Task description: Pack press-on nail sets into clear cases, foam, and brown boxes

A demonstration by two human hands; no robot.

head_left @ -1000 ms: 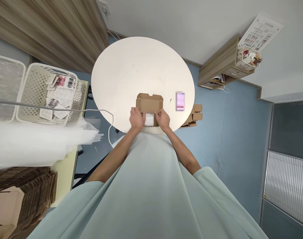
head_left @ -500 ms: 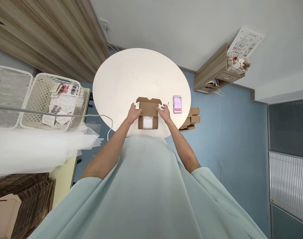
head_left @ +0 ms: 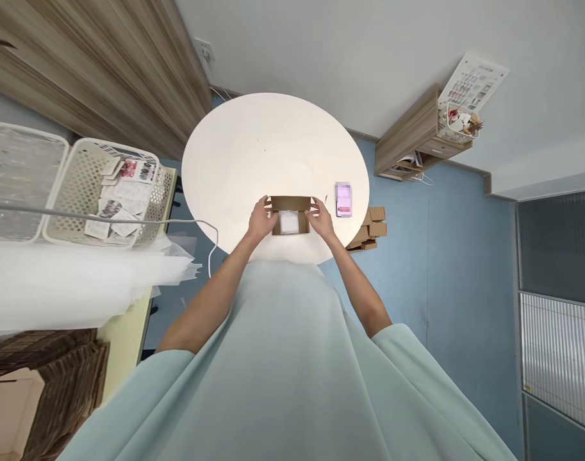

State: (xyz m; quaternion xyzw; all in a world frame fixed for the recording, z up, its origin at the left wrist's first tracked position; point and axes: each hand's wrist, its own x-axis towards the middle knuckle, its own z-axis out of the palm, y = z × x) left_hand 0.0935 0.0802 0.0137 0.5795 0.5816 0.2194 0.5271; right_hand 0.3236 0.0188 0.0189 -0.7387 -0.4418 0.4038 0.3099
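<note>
A small brown cardboard box [head_left: 290,206] sits near the front edge of the round white table [head_left: 273,153]. Its lid is tilted toward me, and a white wrapped item [head_left: 289,221] shows inside. My left hand [head_left: 260,219] grips the box's left side and lid edge. My right hand [head_left: 320,218] grips the right side in the same way. Fingers of both hands are curled onto the cardboard.
A phone [head_left: 343,198] lies on the table right of the box. Small closed boxes [head_left: 371,226] are stacked on the blue floor at right. At left stand a white basket of cards [head_left: 108,192], white foam sheets [head_left: 75,282] and flat cardboard [head_left: 42,378].
The lid stood upright behind the box and now folds forward over it. Both hands moved from the front of the box to the lid's sides and followed it down.
</note>
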